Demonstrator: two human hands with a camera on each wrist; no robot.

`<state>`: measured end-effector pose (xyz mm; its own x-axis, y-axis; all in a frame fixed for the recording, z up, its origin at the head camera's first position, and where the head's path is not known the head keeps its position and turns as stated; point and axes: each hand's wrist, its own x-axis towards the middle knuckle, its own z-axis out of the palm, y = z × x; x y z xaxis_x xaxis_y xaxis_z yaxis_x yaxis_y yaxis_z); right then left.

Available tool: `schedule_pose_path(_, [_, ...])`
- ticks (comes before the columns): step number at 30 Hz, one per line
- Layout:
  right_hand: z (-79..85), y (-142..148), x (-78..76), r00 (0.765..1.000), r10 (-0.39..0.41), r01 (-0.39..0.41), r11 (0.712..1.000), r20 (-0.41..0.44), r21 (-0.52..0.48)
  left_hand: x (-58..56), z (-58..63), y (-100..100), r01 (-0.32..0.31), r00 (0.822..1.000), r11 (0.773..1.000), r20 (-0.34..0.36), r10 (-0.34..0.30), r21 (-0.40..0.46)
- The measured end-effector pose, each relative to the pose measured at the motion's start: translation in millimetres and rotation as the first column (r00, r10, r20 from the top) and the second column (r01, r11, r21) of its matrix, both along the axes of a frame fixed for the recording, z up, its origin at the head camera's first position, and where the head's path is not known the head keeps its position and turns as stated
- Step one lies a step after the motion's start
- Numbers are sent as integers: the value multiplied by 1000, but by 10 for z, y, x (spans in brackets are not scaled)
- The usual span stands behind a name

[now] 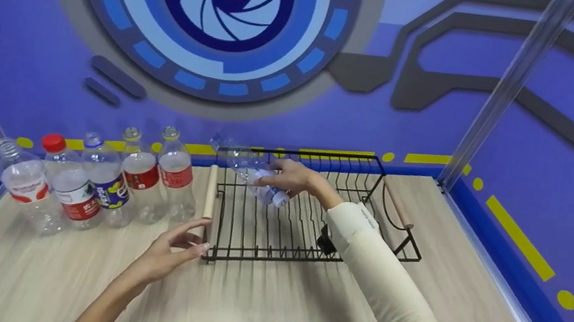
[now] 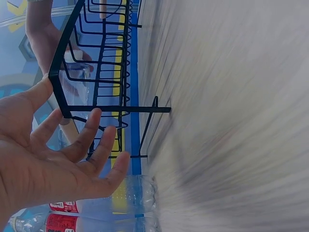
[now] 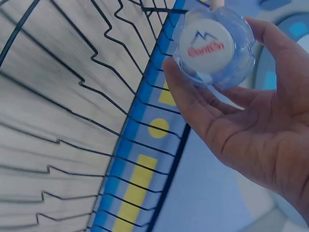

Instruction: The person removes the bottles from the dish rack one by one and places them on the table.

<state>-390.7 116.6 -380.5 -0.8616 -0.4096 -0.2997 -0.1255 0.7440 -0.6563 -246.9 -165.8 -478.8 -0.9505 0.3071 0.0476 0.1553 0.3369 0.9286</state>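
My right hand (image 1: 293, 176) grips a clear plastic water bottle (image 1: 246, 163) with a white cap, held tilted over the black wire rack (image 1: 277, 251). Its base points to the back left and its cap to the front right. In the right wrist view the printed cap (image 3: 210, 46) faces the camera, with fingers and thumb round the bottle. At the rack's front left corner, my left hand (image 1: 169, 252) touches the frame by the wooden handle (image 1: 210, 192). The left wrist view shows this hand (image 2: 63, 154) with its thumb against the rim and its other fingers loosely spread.
Several clear bottles stand in a row left of the rack, among them one with a red cap (image 1: 54, 143) and one with a purple label (image 1: 113, 191). A second wooden handle (image 1: 398, 203) is at the rack's right. Purple walls (image 1: 562, 189) enclose the wooden tabletop (image 1: 249, 318).
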Motion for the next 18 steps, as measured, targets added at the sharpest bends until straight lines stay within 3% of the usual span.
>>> schedule_pose_path(3, [19,96,111,993,11,-8,999,-117,31,-4,-23,36,7,1000,1000,-19,-7,2])
schedule_pose_path(6, [31,150,241,985,6,-6,1000,-174,5,9,-39,24,26,999,1000,-32,-25,14])
schedule_pose_path(18, [96,664,663,984,35,-69,980,-174,-189,9,-46,-20,7,999,1000,-36,-7,8])
